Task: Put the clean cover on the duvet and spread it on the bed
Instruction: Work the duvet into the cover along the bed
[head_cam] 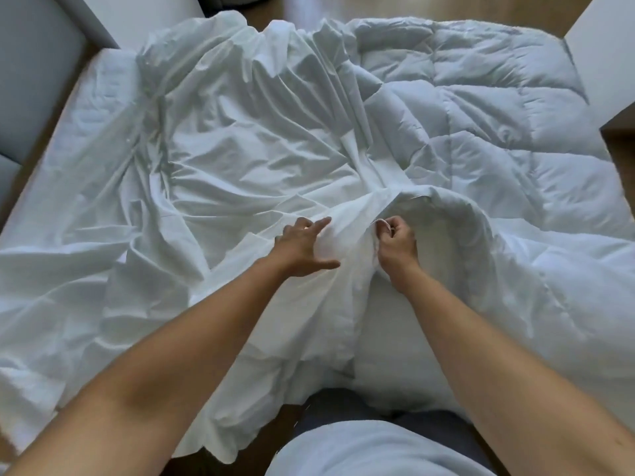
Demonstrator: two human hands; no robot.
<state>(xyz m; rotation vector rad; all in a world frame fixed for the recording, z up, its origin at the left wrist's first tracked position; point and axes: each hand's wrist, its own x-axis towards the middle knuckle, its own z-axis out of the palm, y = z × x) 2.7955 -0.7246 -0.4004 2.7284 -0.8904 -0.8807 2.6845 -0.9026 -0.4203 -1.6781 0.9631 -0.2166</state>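
My right grip [395,240] is clenched, pinching a fold of the cover [240,149] near the centre of the frame, right against the rolled edge of the duvet [498,132]. My left grip [305,247] is released, with fingers spread, and rests on the cover just beside the right one. The cover lies crumpled across the left and middle of the bed [89,108]. The quilted duvet lies bare over the right half, touching the cover where they meet. I judge the job barely begun: I see no part of the duvet inside the cover, and I cannot tell where its opening is. What's left is finding the opening, feeding the duvet in, shaking it down and spreading it flat.
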